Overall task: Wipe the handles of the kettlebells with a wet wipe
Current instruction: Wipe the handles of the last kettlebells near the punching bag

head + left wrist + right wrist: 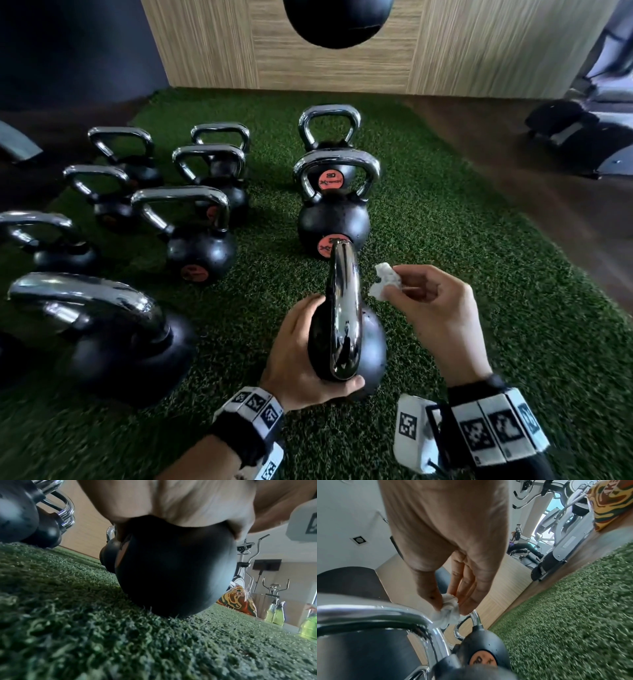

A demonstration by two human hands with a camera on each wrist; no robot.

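A black kettlebell with a chrome handle stands on the green turf in front of me. My left hand grips its ball from the left, thumb curled under the near side; the left wrist view shows the palm over the ball. My right hand pinches a crumpled white wet wipe just right of the handle, a little apart from it. In the right wrist view the wipe sits between thumb and fingers, close to the handle.
Several more kettlebells stand on the turf: a row ahead and a cluster at left, with a big one near left. A wooden wall closes the far side. Exercise machines stand right.
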